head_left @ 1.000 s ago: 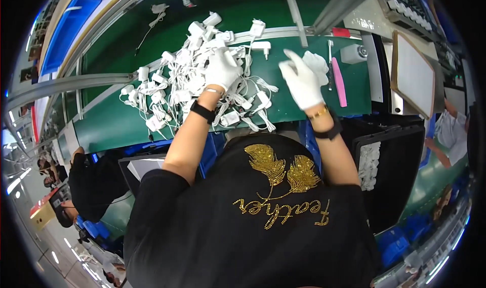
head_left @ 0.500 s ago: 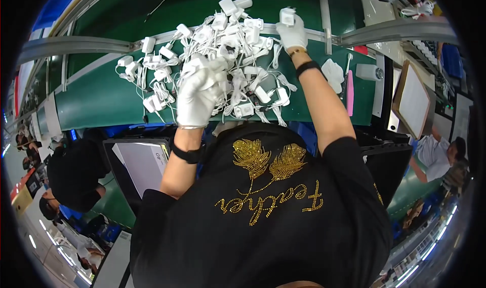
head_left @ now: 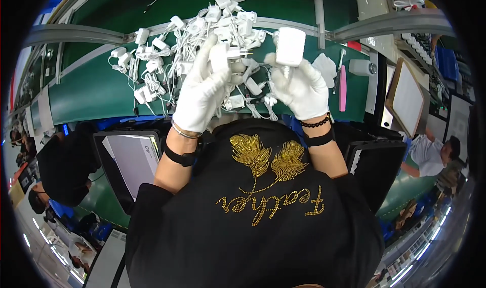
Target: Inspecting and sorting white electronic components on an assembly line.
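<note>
Chargers (head_left: 192, 50) heaped on green belt (head_left: 86, 93) | left hand (head_left: 202, 93) grips plug (head_left: 221, 60) | right hand (head_left: 301, 88) pinches white adapter (head_left: 290, 46)

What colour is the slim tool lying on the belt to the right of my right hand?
Pink. The slim tool shows best in the head view, beside the right hand.

Both hands are raised in front of the chest, each covered by a white glove. The left hand (head_left: 202, 93) is held with its back toward the camera, fingers extended upward and slightly curled. The right hand (head_left: 299, 88) is closed, its fingers wrapped in a grip. A dark band is worn on each wrist, and both forearms are bare.
</note>
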`<move>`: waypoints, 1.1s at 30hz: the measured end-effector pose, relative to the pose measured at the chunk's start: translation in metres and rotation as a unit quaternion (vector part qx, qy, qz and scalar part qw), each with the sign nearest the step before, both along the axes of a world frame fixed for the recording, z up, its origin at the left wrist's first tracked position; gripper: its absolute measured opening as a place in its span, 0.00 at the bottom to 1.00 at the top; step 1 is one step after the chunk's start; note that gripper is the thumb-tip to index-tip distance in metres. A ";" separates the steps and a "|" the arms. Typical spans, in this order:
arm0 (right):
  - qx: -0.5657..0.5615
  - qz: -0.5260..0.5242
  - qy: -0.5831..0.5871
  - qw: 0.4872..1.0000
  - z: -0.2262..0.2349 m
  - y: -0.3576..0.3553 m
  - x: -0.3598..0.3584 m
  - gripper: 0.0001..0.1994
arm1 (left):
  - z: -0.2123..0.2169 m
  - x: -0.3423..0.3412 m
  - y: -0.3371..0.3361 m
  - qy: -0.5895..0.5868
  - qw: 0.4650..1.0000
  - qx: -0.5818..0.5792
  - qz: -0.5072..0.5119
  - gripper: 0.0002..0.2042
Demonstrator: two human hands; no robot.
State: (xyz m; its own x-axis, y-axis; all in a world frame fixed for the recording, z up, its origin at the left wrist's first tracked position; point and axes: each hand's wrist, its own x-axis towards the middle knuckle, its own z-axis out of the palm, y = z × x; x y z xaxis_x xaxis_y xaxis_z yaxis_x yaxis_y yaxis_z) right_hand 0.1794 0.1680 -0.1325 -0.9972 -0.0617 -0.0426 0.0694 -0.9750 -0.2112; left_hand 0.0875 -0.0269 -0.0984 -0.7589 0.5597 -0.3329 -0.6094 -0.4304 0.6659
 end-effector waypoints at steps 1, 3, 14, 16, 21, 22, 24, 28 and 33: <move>0.044 -0.012 -0.011 0.999 0.010 -0.006 0.004 0.31 | 0.002 0.003 0.002 0.068 0.997 -0.038 -0.028 0.42; 0.129 -0.032 -0.031 0.991 0.025 -0.012 0.009 0.34 | 0.008 0.007 0.004 0.203 0.969 -0.113 -0.083 0.44; 0.454 -0.100 -0.086 0.881 0.045 -0.019 0.033 0.41 | 0.017 0.046 0.024 0.224 0.962 -0.112 -0.109 0.47; 0.471 -0.118 -0.092 0.869 0.047 -0.018 0.036 0.41 | 0.017 0.050 0.025 0.174 0.974 -0.087 -0.115 0.47; 0.476 -0.093 -0.094 0.870 0.050 -0.011 0.043 0.43 | 0.006 0.057 0.027 0.248 0.951 -0.135 -0.124 0.44; 0.481 -0.096 -0.101 0.866 0.051 -0.011 0.044 0.43 | 0.007 0.059 0.027 0.244 0.952 -0.134 -0.128 0.43; 0.487 -0.104 -0.106 0.861 0.051 -0.008 0.045 0.42 | 0.008 0.059 0.029 0.244 0.952 -0.131 -0.134 0.42; 0.464 -0.067 -0.115 0.876 0.048 -0.006 0.053 0.40 | 0.009 0.061 0.026 0.217 0.954 -0.137 -0.154 0.38; 0.424 -0.072 -0.112 0.896 0.043 -0.005 0.058 0.38 | 0.001 0.066 0.026 0.192 0.970 -0.086 -0.124 0.35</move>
